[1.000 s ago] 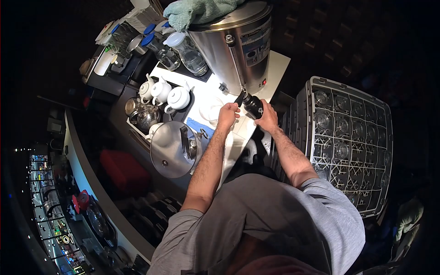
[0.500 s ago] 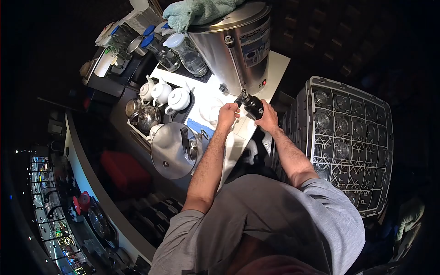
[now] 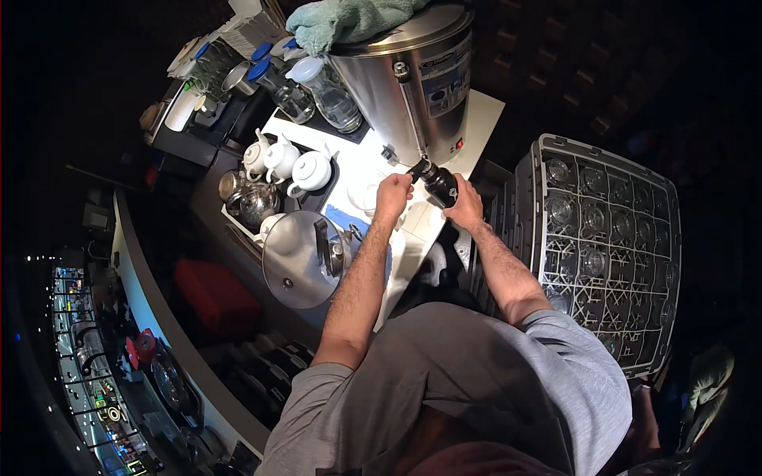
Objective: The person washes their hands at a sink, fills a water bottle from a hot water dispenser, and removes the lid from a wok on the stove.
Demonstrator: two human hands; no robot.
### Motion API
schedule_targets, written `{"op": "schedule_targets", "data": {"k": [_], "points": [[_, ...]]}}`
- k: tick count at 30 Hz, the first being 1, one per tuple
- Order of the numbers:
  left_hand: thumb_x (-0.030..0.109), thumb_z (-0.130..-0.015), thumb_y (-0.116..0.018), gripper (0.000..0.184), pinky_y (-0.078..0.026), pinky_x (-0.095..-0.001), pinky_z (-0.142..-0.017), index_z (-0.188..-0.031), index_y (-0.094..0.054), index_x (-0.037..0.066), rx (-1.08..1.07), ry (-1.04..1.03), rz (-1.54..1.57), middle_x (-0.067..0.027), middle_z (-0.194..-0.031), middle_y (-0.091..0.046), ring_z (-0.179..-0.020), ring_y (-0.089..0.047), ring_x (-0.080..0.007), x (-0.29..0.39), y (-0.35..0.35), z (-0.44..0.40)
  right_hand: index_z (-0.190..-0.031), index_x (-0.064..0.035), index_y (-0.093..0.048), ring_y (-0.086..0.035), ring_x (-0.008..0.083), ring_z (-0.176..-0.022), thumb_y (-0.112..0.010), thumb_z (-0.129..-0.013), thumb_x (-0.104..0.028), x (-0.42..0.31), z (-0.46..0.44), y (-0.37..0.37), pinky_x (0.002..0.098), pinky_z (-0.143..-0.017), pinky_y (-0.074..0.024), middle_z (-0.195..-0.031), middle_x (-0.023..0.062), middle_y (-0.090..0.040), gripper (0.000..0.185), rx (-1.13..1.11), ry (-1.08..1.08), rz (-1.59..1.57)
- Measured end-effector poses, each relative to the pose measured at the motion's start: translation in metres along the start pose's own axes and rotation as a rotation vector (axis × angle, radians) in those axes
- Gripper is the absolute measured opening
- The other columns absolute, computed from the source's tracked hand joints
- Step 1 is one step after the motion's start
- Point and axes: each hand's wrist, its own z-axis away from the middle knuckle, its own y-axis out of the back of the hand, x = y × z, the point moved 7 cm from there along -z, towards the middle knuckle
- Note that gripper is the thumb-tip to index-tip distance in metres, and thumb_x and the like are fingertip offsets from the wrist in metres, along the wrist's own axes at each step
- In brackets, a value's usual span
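Note:
My right hand (image 3: pixel 466 206) is wrapped around a black bottle (image 3: pixel 440 187), which is tilted with its mouth up under the tap of a steel urn (image 3: pixel 389 103). Closed fingers of my left hand (image 3: pixel 394 197) grip the black tap lever (image 3: pixel 417 169) just beside the bottle's mouth. Whether liquid is flowing cannot be seen. A small red light (image 3: pixel 459 143) glows low on the urn. Left of my left hand, a clear glass vessel (image 3: pixel 363 193) stands on the white counter, partly hidden by the hand.
White teapots (image 3: pixel 311 172) stand on a dark tray at the left, with lidded carafes (image 3: pixel 336 107) behind. A round transparent lid (image 3: pixel 298 270) and blue cloth (image 3: pixel 343 219) lie near my left forearm. A rack of glasses (image 3: pixel 607 238) stands right. Another person's clothing (image 3: pixel 709 389) shows lower right.
Both hands keep their hold on the lever and the bottle. The view has shifted slightly. At the lower right, what looks like part of a limb now shows beside my sleeve.

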Motion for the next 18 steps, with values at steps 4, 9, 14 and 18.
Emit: {"op": "schedule_targets", "data": {"k": [4,9,14,18], "points": [[0.024,-0.091,-0.055,0.024,-0.042,-0.0233,-0.054,-0.083,-0.058,0.001,-0.006,0.003,-0.019,-0.0036,-0.07,-0.059,-0.058,-0.053,-0.0094,-0.0106,-0.003,-0.0003,-0.134,-0.0112,-0.032,-0.047,0.0336,-0.115,-0.079,-0.049,-0.011,-0.0025,0.0008,0.0021,0.0421,-0.098,-0.0389,-0.119,0.0147,-0.049,0.097,-0.007,-0.008,0.003],[0.023,-0.091,-0.054,0.025,-0.045,-0.0255,-0.057,-0.087,-0.058,-0.002,-0.001,0.024,-0.032,-0.0058,-0.072,-0.06,-0.058,-0.054,-0.0113,-0.01,-0.0031,0.0031,-0.133,-0.0126,-0.032,-0.046,0.0331,-0.115,-0.078,-0.052,-0.011,-0.0024,0.0008,0.0013,0.0431,-0.098,-0.0373,-0.121,0.014,-0.048,0.094,-0.028,-0.017,-0.013],[0.023,-0.091,-0.053,0.024,-0.045,-0.0257,-0.056,-0.088,-0.058,-0.001,0.003,0.041,-0.017,-0.0058,-0.073,-0.06,-0.057,-0.053,-0.0112,-0.0098,-0.0037,0.0046,-0.133,-0.0133,-0.032,-0.046,0.0323,-0.115,-0.077,-0.054,-0.011,-0.0025,0.0012,0.0009,0.0438,-0.099,-0.0356,-0.123,0.0134,-0.047,0.091,-0.044,-0.022,-0.009],[0.027,-0.092,-0.053,0.023,-0.04,-0.0211,-0.053,-0.088,-0.057,0.005,-0.018,0.049,-0.042,-0.0007,-0.073,-0.059,-0.059,-0.052,-0.0071,-0.0096,-0.004,0.0059,-0.134,-0.0134,-0.032,-0.045,0.0322,-0.116,-0.078,-0.054,-0.011,-0.0014,0.0009,0.0007,0.0438,-0.099,-0.0353,-0.123,0.0134,-0.047,0.092,-0.035,-0.02,-0.012]]}}
